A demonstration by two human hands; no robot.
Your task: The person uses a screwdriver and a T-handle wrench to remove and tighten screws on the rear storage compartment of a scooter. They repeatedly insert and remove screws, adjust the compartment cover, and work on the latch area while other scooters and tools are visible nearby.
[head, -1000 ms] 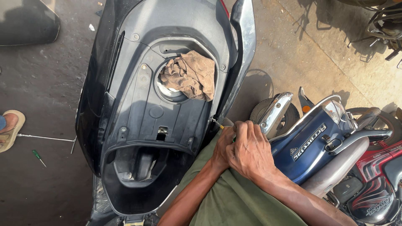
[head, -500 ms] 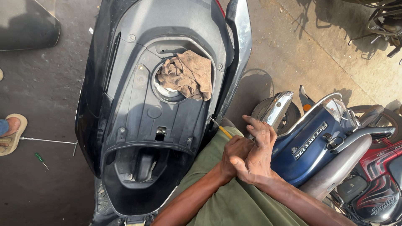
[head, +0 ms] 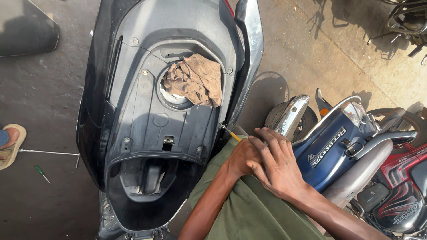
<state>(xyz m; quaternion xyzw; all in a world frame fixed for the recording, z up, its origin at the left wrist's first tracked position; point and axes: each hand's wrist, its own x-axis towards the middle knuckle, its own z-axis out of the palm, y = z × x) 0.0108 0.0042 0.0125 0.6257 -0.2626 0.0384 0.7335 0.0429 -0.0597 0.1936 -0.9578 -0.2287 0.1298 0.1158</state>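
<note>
**Two hands close over a screwdriver at a scooter's flank**

Two hands meet low and right of centre, seen from above, over a yellow-handled screwdriver (head: 231, 134) whose thin metal shaft points up and left into the seam along the right edge of a black scooter body (head: 133, 120). From the left: a sandalled foot (head: 10, 144) of another person stands at the frame's edge, a long thin metal rod (head: 46, 153) and a small green screwdriver (head: 42, 174) lie on the dark floor just beside it, well apart from the work. The scooter fills the middle with its seat off and the open compartment below; a crumpled brown rag (head: 195, 80) is stuffed over the round tank opening. Next comes the left hand (head: 240, 158), its grip curled tight around the handle so that only a short yellow stretch and the shaft show. The right hand (head: 278, 166) lies over it, fingers spread flat across the left knuckles rather than wrapped on the tool. Both rest over a green-clad knee (head: 249, 209). A blue motorcycle (head: 329, 146) stands just to the right.

The tool looks light and rigid, its plastic handle likely firm in the palm; the handle is the place to hold, since the slim shaft would turn poorly in the fingers and its tip could slip off the panel edge.
</note>
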